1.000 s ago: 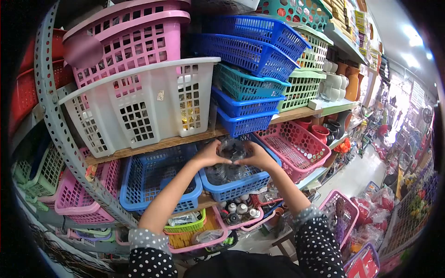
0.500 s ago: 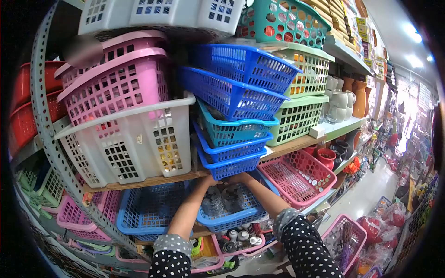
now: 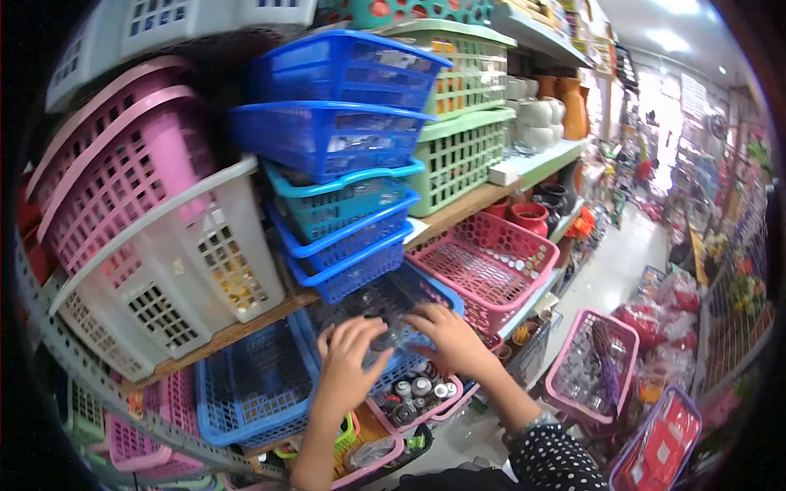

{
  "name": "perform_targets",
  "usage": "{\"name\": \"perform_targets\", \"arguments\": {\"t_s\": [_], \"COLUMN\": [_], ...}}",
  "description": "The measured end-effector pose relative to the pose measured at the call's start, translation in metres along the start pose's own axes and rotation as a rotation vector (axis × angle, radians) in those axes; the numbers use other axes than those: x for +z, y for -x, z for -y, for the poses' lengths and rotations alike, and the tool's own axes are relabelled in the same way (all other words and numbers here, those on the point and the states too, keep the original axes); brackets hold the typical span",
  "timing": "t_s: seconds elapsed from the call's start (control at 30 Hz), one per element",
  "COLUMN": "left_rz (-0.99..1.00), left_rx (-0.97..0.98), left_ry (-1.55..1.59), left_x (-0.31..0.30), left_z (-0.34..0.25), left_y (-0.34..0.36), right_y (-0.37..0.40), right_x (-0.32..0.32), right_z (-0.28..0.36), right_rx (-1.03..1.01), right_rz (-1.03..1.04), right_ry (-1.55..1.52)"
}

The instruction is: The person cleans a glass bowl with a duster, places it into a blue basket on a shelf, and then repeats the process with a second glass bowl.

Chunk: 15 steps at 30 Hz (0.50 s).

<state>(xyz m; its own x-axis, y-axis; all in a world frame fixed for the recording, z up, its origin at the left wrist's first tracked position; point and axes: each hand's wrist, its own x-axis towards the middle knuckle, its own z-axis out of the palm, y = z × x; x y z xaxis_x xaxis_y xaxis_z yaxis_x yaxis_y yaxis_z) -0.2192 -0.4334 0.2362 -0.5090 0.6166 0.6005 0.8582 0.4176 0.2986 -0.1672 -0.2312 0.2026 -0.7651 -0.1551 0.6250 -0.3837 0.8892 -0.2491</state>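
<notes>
Clear glassware [image 3: 391, 334] sits between my hands over a blue basket [image 3: 409, 358] on the lower shelf; its exact kind is blurred. My left hand [image 3: 350, 352] curves along its left side, with thumb and fingers apart around the edge. On the opposite side, my right hand [image 3: 450, 337] bends its fingers against it. More see-through pieces lie behind in the same basket, partly in shadow. Just above my hands, a stack of blue baskets [image 3: 352, 274] overhangs the shelf edge.
A pink basket [image 3: 491, 266] stands right of my hands, with another blue basket [image 3: 246, 393] to the left. A white basket [image 3: 172, 286] rests on the wooden shelf. On the floor at right is a pink basket of clear items [image 3: 589, 368]. A metal post [image 3: 106, 385] runs along the left.
My hands have come out from under the stacked blue baskets, nearer to me, and the clear glassware now shows between them. The view has turned to the right and downward.
</notes>
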Motion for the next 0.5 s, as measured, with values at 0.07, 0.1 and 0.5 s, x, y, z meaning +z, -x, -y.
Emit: {"name": "perform_targets", "arguments": {"t_s": [0.07, 0.1, 0.5], "left_rz": [-0.040, -0.019, 0.452], "left_rx": [0.053, 0.082, 0.425], "left_ry": [0.081, 0.147, 0.701], "left_x": [0.018, 0.032, 0.248], "left_z": [-0.018, -0.022, -0.124], "left_y": [0.012, 0.017, 0.020], "right_y": [0.035, 0.052, 0.285], "right_x": [-0.010, -0.009, -0.078], "right_z": [0.011, 0.011, -0.024], "right_rx": [0.090, 0.147, 0.969], "right_rz": [-0.011, -0.002, -0.222], "right_ry": [-0.044, -0.081, 0.174]}}
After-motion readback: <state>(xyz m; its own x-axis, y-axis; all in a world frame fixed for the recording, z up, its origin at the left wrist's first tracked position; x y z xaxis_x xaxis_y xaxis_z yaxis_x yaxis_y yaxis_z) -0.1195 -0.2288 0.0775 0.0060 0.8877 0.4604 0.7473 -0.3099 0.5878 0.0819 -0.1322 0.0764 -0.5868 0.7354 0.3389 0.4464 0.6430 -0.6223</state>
